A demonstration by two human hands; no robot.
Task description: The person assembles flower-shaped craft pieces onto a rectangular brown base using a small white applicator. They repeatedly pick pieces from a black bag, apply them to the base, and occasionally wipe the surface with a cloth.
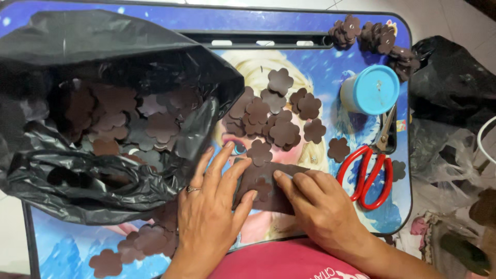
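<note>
Dozens of flat brown flower-shaped foam cutouts [129, 116] fill the crinkled, glossy black plastic bag [77, 175] at the left of our small picture-printed lap table [310, 18]. Our left hand [209, 206] lies flat, fingers slightly spread, pressing a dark brown foam sheet [268, 178] at the table's near edge. Our right hand [323, 206] presses the same sheet, fingers held together, tips touching a part-cut flower [262, 188]. More loose cutouts [281, 116] are scattered just beyond. Further right lie red-handled metal scissors [373, 173], blades toward a round light-blue plastic tub [371, 89].
</note>
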